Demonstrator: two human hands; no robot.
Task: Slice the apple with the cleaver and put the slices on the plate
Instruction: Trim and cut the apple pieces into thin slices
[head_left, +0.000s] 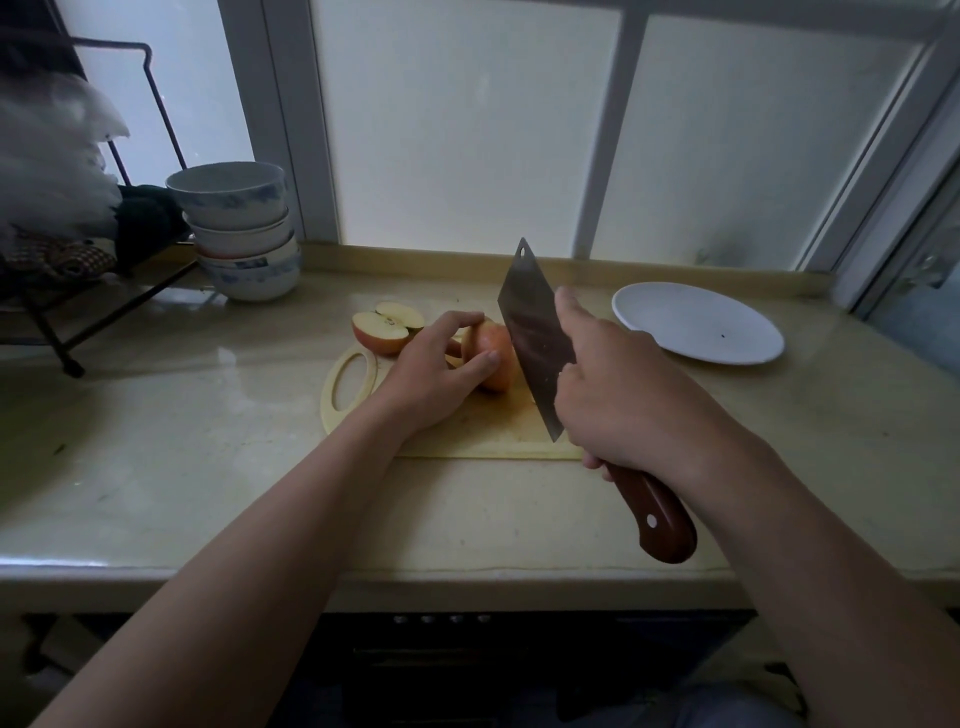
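Counter (208, 467): pale stone, both my forearms reach across it.
Cutting board (488, 431): yellow, lying under both hands, with its handle hole just left of my left wrist.
Plate (696, 322): white, beyond and to the right of the right hand, well apart from the board.
Bowls (239, 228): stacked, far out beyond and left of the left hand.
Cleaver (535, 332): blade tilted, tip raised, heel low near the board.
Right hand (623, 395): wrapped on the brown handle, index finger stretched along the blade.
Left hand (436, 374): fingers curled over the apple piece (496, 358), thumb on its near side, pinning it to the board.
Hands are apart, with the blade between them against the apple's right side. I cannot tell how deep it sits.
2 cut pieces (382, 332): cut faces up, just beyond the left hand.
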